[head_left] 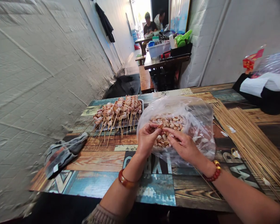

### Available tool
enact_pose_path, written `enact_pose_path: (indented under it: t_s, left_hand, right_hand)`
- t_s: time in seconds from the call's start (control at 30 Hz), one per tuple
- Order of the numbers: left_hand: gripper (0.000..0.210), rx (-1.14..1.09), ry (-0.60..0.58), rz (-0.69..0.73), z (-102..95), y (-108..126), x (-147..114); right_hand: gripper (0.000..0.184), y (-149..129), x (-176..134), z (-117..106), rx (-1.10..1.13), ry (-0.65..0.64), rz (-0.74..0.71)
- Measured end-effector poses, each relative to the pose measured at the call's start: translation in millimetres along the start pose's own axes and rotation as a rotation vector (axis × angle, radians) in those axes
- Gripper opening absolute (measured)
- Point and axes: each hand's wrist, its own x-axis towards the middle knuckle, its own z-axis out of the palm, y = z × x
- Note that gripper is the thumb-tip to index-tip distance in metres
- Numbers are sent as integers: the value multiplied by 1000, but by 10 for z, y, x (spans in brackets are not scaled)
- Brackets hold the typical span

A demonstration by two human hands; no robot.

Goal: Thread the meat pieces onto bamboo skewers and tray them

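My left hand point(147, 138) pinches a garlic clove point(160, 126) between thumb and fingertips, above an open clear plastic bag point(198, 124). Close beside it, my right hand point(183, 143) is closed on a bamboo skewer point(207, 183). Most of that stick is hidden by the hand, but its lower length shows under my wrist, in line with the clove. Whether its tip has entered the clove I cannot tell. Loose unpeeled garlic cloves point(176, 124) fill the bag beneath both hands. To the left, skewered garlic point(121, 107) is piled on a metal tray point(142, 105), sticks towards me.
Many bare bamboo skewers point(254, 140) lie on the right of the patterned table point(98, 160). A grey cloth point(64, 152) rests at the left edge near the wall. A black bag point(270, 96) sits at the far right. Two people point(150, 26) sit beyond another cluttered table point(151, 63).
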Motion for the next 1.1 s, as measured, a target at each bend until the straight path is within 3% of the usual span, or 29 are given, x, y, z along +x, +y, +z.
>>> enact_pose_path:
  t_s: [0.67,1.1]
  left_hand:
    - [25,29,-16,56,-6,-14,4]
    - [14,194,-60,246,-62,-130,55]
  right_hand:
    - [38,-43,10,-17,21,-30,138]
    - [37,-36,11,-21,37,-14,142]
